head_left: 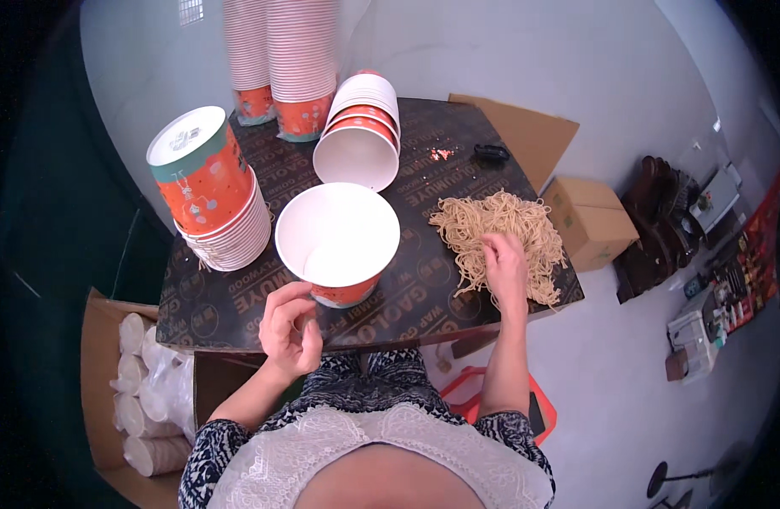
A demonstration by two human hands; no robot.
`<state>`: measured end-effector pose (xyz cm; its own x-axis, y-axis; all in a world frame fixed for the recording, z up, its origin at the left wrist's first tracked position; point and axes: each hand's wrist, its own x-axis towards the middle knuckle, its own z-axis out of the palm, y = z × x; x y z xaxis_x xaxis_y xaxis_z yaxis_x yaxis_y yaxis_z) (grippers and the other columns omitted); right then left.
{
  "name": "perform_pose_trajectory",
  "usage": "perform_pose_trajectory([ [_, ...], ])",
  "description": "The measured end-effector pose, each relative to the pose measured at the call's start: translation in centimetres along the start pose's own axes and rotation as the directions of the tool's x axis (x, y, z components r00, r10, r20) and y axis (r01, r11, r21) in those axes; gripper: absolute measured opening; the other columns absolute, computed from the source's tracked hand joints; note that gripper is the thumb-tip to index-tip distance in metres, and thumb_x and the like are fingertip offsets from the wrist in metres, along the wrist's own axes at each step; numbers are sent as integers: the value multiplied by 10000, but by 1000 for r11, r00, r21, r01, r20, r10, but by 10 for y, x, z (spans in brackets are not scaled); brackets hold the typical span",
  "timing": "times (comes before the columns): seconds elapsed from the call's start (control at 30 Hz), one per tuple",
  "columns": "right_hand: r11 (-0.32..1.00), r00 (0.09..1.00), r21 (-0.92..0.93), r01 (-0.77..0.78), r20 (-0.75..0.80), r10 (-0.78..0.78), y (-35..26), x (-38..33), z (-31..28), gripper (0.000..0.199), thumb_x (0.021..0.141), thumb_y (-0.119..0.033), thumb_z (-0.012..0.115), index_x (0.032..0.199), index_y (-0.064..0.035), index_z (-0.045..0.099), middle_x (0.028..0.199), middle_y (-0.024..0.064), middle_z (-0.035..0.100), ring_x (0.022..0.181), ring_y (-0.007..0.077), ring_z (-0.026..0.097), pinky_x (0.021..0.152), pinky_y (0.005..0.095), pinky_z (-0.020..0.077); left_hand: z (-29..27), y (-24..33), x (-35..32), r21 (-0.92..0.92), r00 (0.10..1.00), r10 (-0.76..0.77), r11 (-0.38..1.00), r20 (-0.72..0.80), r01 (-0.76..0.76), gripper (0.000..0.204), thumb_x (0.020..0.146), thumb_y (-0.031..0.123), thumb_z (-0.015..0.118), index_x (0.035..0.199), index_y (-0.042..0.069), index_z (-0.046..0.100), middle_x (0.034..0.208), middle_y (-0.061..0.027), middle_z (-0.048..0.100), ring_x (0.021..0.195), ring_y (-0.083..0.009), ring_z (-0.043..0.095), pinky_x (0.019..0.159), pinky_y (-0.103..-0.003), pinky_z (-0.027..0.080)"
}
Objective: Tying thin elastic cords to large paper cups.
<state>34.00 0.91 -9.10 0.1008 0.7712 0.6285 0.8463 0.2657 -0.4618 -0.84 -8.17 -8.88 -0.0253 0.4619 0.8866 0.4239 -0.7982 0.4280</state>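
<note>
In the middle of the dark printed board table stands a large paper bucket [346,294], white inside and orange outside, its mouth up. My left hand [292,329] is beside its near left side, fingers curled and close to the wall; anything inside them is hidden. To the right lies a heap of thin beige strands [530,242] that look like rubber bands or noodles. Over its near side is my right hand [506,267], thumb and fingers pinched together at the strands. I cannot make out what the pinch holds.
An upside-down stack of buckets [205,191] stands left, and a nested stack lies on its side [360,140]. Tall bucket stacks [303,68] stand behind. A small black object [491,153] is far right. Cartons flank the table, one [97,365] holding wrapped cream-coloured pieces.
</note>
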Motion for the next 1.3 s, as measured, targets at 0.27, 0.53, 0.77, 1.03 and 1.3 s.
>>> perform_pose_trajectory([
  [0.27, 970, 948, -47, 239, 226, -223, -1, 26, 0, 75, 823, -32, 657, 894, -44, 676, 889, 130, 572, 939, 334, 567, 800, 426, 473, 3, -9, 8, 58, 1000, -9, 998, 15, 8, 351, 747, -67, 562, 1097, -49, 571, 1211, -271, 604, 772, -216, 656, 647, -278, 528],
  [0.53, 977, 954, -1, 214, 216, -209, -1, 42, -5, 55, 812, -39, 661, 866, -45, 671, 881, 135, 567, 903, 330, 566, 796, 415, 473, -8, -25, 25, 180, 994, -63, 980, -92, 79, 311, 747, -56, 574, 1057, -37, 578, 1137, -226, 648, 797, -231, 644, 723, -308, 526],
  [0.77, 925, 885, -93, 367, 342, -317, 0, 48, -7, 63, 786, -56, 670, 840, -39, 644, 867, 126, 570, 902, 315, 561, 796, 404, 467, -11, -21, 13, 102, 982, -56, 992, -181, 76, 261, 791, -98, 537, 1045, -49, 577, 1137, -225, 609, 809, -208, 625, 694, -283, 536],
  [1.03, 964, 891, -11, 264, 385, -240, 6, 58, -7, 36, 815, -60, 640, 814, -24, 638, 885, 142, 574, 923, 333, 570, 812, 418, 469, -9, -13, 2, 70, 967, -118, 988, -224, 137, 217, 778, -124, 544, 970, -33, 587, 1033, -214, 638, 807, -241, 627, 696, -298, 523],
  [1.3, 953, 984, 248, 176, -27, -174, -23, 81, -30, 65, 918, -56, 542, 896, 4, 547, 859, 119, 557, 762, 265, 549, 705, 350, 455, -5, 2, 4, 60, 975, -93, 992, -200, 107, 219, 767, -139, 540, 952, -33, 587, 986, -211, 653, 789, -232, 632, 690, -306, 521],
])
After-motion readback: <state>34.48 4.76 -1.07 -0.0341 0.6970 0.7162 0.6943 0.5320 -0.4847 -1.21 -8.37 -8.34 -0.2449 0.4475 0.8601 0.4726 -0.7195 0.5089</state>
